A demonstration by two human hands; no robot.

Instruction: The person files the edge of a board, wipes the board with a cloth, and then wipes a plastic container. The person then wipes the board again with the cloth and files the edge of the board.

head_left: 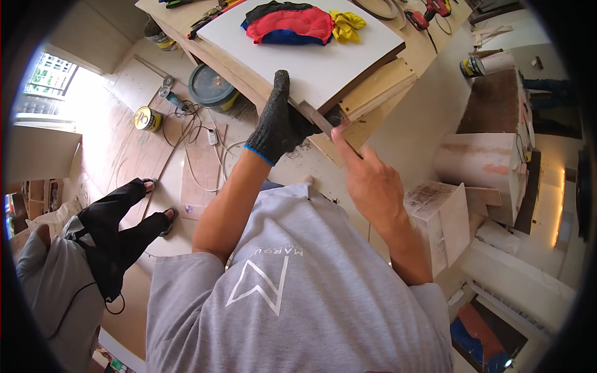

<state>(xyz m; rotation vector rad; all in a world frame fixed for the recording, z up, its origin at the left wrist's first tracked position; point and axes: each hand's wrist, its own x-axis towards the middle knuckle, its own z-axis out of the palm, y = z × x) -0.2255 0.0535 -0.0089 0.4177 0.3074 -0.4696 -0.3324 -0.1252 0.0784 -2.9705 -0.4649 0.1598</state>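
A flat metal tool like a file (320, 120) lies slantwise at the near corner of a white board (292, 62). My right hand (373, 186), bare, is closed on its lower end, with the index finger stretched along it. My left hand (278, 124) wears a dark knit glove with a blue cuff. Its thumb points up beside the board's edge, and its other fingers curl in below the tool's far end, partly hidden; what they grip cannot be made out. On the board lie a red, black and blue cloth (289, 25) and a yellow cloth (347, 26).
The board rests on a wooden workbench (429, 46) with a red drill (437, 7). A lidded bucket (212, 85), a yellow tub (147, 118), a grinder (169, 93) and cables are on the left floor. Another person (99, 242) stands at left. Boxes (438, 224) stand at right.
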